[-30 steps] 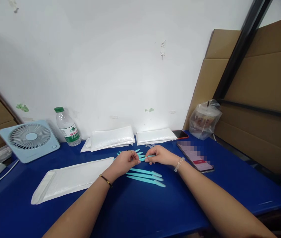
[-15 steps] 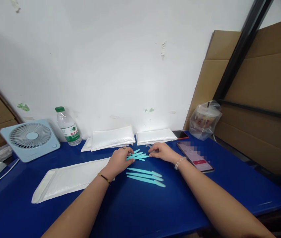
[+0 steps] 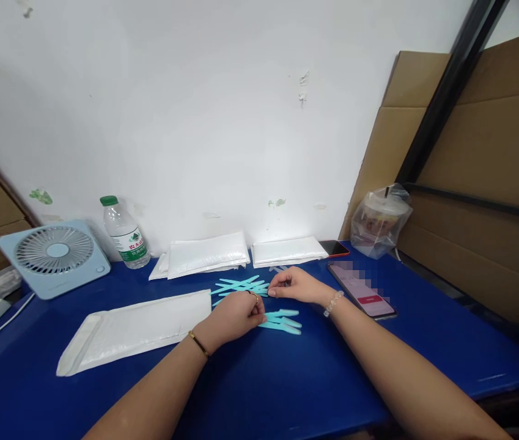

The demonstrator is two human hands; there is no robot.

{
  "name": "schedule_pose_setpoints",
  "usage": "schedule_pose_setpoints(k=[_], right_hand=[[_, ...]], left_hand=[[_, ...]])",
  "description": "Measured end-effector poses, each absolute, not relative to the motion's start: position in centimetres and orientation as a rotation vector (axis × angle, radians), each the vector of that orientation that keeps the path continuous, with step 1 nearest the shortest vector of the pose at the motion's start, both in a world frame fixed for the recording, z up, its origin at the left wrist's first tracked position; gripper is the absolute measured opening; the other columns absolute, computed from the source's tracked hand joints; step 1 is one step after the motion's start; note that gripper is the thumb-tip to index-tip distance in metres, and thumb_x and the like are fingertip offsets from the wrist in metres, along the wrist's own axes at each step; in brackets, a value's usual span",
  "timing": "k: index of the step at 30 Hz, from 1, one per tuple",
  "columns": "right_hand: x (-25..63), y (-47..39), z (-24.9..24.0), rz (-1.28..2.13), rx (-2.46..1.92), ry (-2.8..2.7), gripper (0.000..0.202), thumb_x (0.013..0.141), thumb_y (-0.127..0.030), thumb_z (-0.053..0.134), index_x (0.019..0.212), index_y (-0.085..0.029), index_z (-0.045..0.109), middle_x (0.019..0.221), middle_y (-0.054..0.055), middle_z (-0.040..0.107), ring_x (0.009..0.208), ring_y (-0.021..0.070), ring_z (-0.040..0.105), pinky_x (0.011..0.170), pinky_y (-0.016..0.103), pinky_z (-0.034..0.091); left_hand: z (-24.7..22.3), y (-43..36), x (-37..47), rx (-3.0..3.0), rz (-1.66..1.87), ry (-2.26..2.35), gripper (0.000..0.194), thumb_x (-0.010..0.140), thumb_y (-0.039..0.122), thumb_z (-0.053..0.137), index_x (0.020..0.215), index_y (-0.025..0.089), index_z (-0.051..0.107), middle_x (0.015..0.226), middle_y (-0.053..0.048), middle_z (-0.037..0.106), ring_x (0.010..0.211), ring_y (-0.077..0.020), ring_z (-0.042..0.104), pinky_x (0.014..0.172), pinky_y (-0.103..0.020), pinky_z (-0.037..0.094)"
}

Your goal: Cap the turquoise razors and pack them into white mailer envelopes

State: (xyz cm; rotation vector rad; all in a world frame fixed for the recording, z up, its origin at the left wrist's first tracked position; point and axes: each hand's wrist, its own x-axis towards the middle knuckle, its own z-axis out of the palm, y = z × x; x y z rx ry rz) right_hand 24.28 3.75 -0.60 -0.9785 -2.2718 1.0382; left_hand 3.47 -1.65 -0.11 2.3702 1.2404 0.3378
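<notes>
My left hand (image 3: pixel 235 315) is closed, thumb and fingers together on the handle ends of the teal eyebrow razors (image 3: pixel 284 320) at the middle of the blue table. Their blade ends fan out to the right of my fingers. Just behind lies a crossed pile of several more teal razors (image 3: pixel 241 285), partly covered by the left hand. At the right end of this pile, my right hand (image 3: pixel 296 285) pinches the tip of a razor. A white padded envelope (image 3: pixel 140 329) lies left of the left hand, its right edge close to the pile.
More white padded envelopes (image 3: pixel 208 254) are stacked against the wall, with others (image 3: pixel 289 250) to the right. A phone (image 3: pixel 362 290) lies by my right forearm. A blue fan (image 3: pixel 57 256) and water bottle (image 3: pixel 126 235) stand left; a bagged drink cup (image 3: pixel 381 223) stands right.
My left hand has come off the pile toward me and closed on the row of three razors, which now lie bunched together. The right hand has shifted slightly left at the pile.
</notes>
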Motion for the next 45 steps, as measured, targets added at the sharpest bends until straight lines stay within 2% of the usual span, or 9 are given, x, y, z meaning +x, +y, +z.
schedule_pose_setpoints(k=[6, 17, 23, 26, 29, 32, 36, 40, 45], right_hand=[[24.0, 3.2, -0.5, 1.240, -0.941, -2.279, 0.031, 0.073, -0.046, 0.063, 0.078, -0.016, 0.069, 0.064, 0.001, 0.064, 0.056, 0.0113, 0.053, 0.054, 0.023, 0.042], [24.4, 4.1, -0.9, 1.256, -0.956, -2.150, 0.035, 0.076, -0.044, 0.059, 0.088, -0.013, 0.069, 0.069, 0.004, 0.066, 0.055, 0.0107, 0.054, 0.053, 0.022, 0.044], [25.3, 5.3, -1.7, 0.842, -1.060, -2.199, 0.027, 0.075, -0.040, 0.062, 0.087, -0.019, 0.071, 0.083, 0.005, 0.067, 0.075, 0.0172, 0.060, 0.070, 0.028, 0.046], [25.1, 5.2, -1.9, 0.699, -1.091, -2.192, 0.026, 0.073, -0.038, 0.064, 0.089, -0.020, 0.070, 0.084, 0.005, 0.065, 0.072, 0.0160, 0.059, 0.067, 0.027, 0.045], [24.9, 5.1, -1.8, 0.683, -1.105, -2.188, 0.024, 0.074, -0.038, 0.063, 0.087, -0.019, 0.071, 0.080, 0.004, 0.064, 0.067, 0.0144, 0.057, 0.062, 0.026, 0.044], [24.8, 4.9, -1.5, 0.758, -1.084, -2.205, 0.025, 0.074, -0.039, 0.063, 0.085, -0.018, 0.071, 0.076, 0.004, 0.065, 0.066, 0.0143, 0.056, 0.060, 0.025, 0.043], [24.6, 4.2, -0.8, 1.043, -0.974, -2.226, 0.031, 0.075, -0.043, 0.062, 0.087, -0.016, 0.071, 0.075, 0.004, 0.067, 0.068, 0.0148, 0.057, 0.061, 0.025, 0.044], [24.4, 3.6, -0.4, 1.285, -0.882, -2.248, 0.031, 0.074, -0.043, 0.063, 0.087, -0.016, 0.070, 0.069, 0.002, 0.066, 0.061, 0.0122, 0.056, 0.056, 0.023, 0.043], [24.4, 3.5, -0.5, 1.306, -0.897, -2.257, 0.030, 0.072, -0.043, 0.064, 0.081, -0.015, 0.069, 0.067, 0.003, 0.065, 0.057, 0.0108, 0.054, 0.052, 0.022, 0.042]], left_hand=[[0.2, -0.8, 2.9, 2.258, 0.500, 1.365, 0.023, 0.080, 0.041, 0.050, 0.078, 0.020, 0.058, 0.068, 0.000, 0.058, 0.061, -0.0136, 0.051, 0.053, -0.023, 0.030], [-0.1, 0.2, 2.0, 2.309, 0.482, 1.438, 0.023, 0.080, 0.041, 0.051, 0.077, 0.020, 0.059, 0.068, 0.000, 0.059, 0.063, -0.0149, 0.052, 0.053, -0.024, 0.031], [0.1, 0.5, 1.3, 2.392, 0.559, 1.502, 0.021, 0.077, 0.039, 0.055, 0.088, 0.022, 0.061, 0.082, -0.001, 0.059, 0.075, -0.0167, 0.054, 0.063, -0.025, 0.036], [0.7, -0.5, 1.8, 2.470, 0.516, 1.312, 0.032, 0.069, 0.045, 0.064, 0.092, 0.023, 0.062, 0.089, -0.001, 0.057, 0.081, -0.0173, 0.054, 0.067, -0.025, 0.038], [0.9, -1.6, 2.7, 2.510, 0.316, 1.061, 0.031, 0.065, 0.048, 0.068, 0.083, 0.023, 0.064, 0.084, 0.000, 0.059, 0.076, -0.0158, 0.053, 0.066, -0.024, 0.037], [0.7, -2.0, 3.4, 2.499, 0.255, 1.033, 0.021, 0.072, 0.042, 0.063, 0.076, 0.021, 0.064, 0.076, 0.000, 0.060, 0.071, -0.0143, 0.052, 0.063, -0.024, 0.035], [0.4, -1.6, 3.4, 2.431, 0.342, 1.164, 0.019, 0.079, 0.037, 0.054, 0.075, 0.019, 0.062, 0.073, -0.001, 0.060, 0.067, -0.0140, 0.052, 0.059, -0.024, 0.033], [0.3, -1.1, 3.0, 2.262, 0.472, 1.301, 0.023, 0.081, 0.039, 0.048, 0.080, 0.019, 0.058, 0.069, 0.000, 0.059, 0.062, -0.0132, 0.051, 0.054, -0.023, 0.032], [0.2, -0.8, 2.7, 2.219, 0.483, 1.321, 0.024, 0.080, 0.042, 0.050, 0.079, 0.019, 0.057, 0.065, 0.002, 0.057, 0.058, -0.0129, 0.049, 0.051, -0.022, 0.029]])
